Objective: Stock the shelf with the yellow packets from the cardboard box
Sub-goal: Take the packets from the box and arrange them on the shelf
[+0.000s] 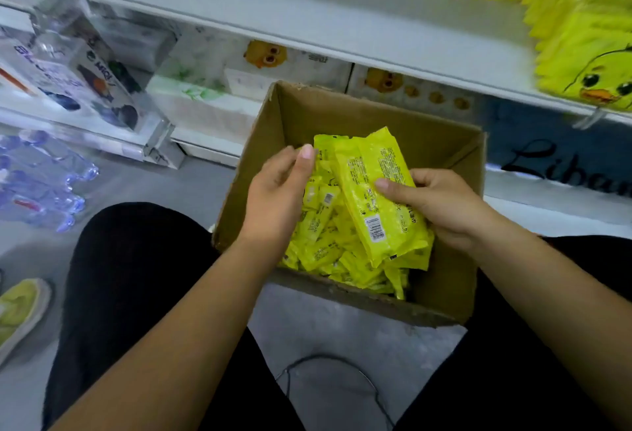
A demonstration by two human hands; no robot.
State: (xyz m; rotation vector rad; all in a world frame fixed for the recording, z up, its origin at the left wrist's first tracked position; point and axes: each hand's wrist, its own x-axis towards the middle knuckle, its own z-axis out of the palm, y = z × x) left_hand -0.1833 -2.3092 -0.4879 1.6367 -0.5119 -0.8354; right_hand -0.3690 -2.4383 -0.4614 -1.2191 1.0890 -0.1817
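Note:
An open cardboard box (444, 280) stands on the floor between my knees, holding several yellow packets (328, 246). My right hand (434, 204) grips a small stack of yellow packets (372, 191) above the pile, thumb on top, their barcode backs facing up. My left hand (277, 191) touches the stack's left edge with curled fingers. On the white shelf (307, 23) behind the box, stocked yellow duck packets (581, 37) lie at the right.
A lower shelf holds white tissue packs (212, 78) behind the box. A clear rack with printed packs (78, 85) juts out at left, with bottled water (41, 184) below it. A yellow-green shoe (20, 311) and a thin cable (328, 362) lie on the floor.

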